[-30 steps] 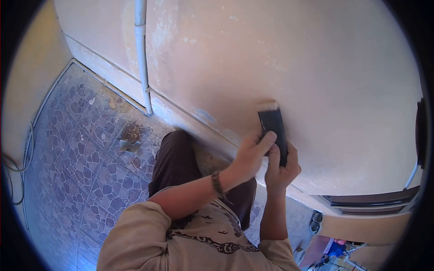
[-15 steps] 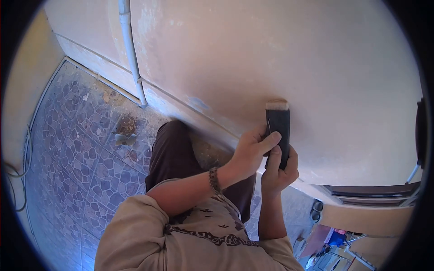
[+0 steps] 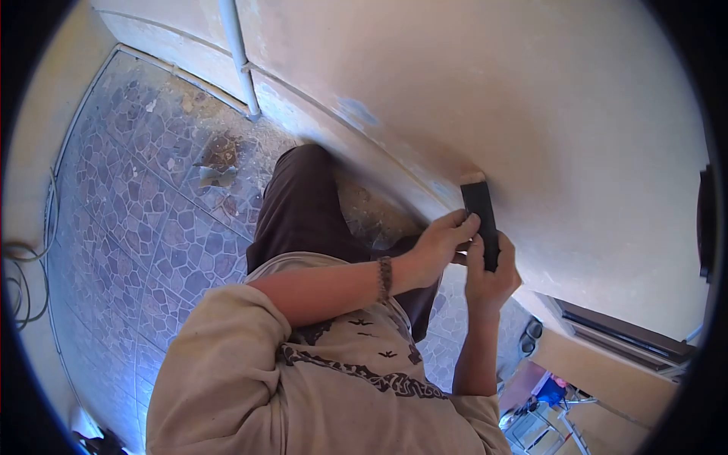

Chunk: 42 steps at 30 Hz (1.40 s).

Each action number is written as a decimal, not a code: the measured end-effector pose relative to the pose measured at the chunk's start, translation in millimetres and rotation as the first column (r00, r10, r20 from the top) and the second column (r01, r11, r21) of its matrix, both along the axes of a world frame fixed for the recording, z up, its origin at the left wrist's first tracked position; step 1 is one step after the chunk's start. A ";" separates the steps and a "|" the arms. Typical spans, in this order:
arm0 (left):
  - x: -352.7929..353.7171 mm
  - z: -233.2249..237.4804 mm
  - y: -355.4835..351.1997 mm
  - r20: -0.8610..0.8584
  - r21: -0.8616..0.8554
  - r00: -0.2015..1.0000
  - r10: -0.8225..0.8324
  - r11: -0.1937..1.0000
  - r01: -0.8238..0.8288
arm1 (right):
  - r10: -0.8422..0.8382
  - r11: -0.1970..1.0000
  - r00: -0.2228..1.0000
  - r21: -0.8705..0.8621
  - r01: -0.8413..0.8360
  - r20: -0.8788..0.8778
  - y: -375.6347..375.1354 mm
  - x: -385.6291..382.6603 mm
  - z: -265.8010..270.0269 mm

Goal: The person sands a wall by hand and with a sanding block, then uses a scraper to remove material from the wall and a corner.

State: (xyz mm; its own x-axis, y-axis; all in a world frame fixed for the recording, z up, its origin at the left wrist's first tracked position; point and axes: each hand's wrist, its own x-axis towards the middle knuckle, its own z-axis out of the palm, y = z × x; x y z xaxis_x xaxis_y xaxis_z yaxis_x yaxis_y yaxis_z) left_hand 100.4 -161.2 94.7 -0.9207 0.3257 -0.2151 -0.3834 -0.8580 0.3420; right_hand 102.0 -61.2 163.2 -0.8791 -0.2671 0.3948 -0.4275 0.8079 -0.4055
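Observation:
Both my hands grip a sanding block (image 3: pixel 479 212), a flat bar wrapped in black, sandpaper-like sheet with a pale end showing at its top. My left hand (image 3: pixel 441 246), with a bracelet (image 3: pixel 384 279) at its wrist, pinches the left edge, thumb across the dark face. Lower down, my right hand (image 3: pixel 491 280) closes its fingers round the bottom end. Held in front of the beige wall (image 3: pixel 607 152), the bar has its pale top close to the surface; whether it touches cannot be made out.
A white pipe (image 3: pixel 240 57) runs down the wall to the left. Flaky debris (image 3: pixel 218 176) lies on the patterned tile floor (image 3: pixel 144 227) near my knee. Coiled cable (image 3: pixel 26 280) lies at the far left. Shoes (image 3: pixel 531 337) and a metal rack (image 3: pixel 557 425) are at lower right.
The view has shifted, so the wall and pipe sit differently. The sanding block now tilts with its top to the left, and less of its pale end shows. Both hands keep their grip.

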 end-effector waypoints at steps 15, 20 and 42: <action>-2.6 -38.6 30.0 0.155 0.216 0.981 -0.121 0.973 0.086 | 0.103 0.949 0.993 0.293 -0.116 0.058 32.9 -28.6 -26.6; -4.4 -59.9 -4.3 0.058 0.191 0.997 0.048 0.980 -0.058 | 0.236 0.892 0.970 0.383 -0.239 0.058 -2.9 -38.8 -45.5; -7.4 -35.7 -11.0 0.304 -0.025 0.934 0.190 0.981 -0.192 | 0.355 0.862 0.934 0.376 -0.341 0.034 -6.8 -51.2 -67.0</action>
State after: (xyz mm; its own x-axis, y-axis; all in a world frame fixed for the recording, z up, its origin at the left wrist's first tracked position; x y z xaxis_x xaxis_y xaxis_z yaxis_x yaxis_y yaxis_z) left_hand 92.9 -172.2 59.0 -0.8569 0.1521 -0.4925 -0.2969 -0.9267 0.2304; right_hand 50.9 -68.1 96.2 -0.6893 -0.6852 0.2354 -0.7170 0.6918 -0.0858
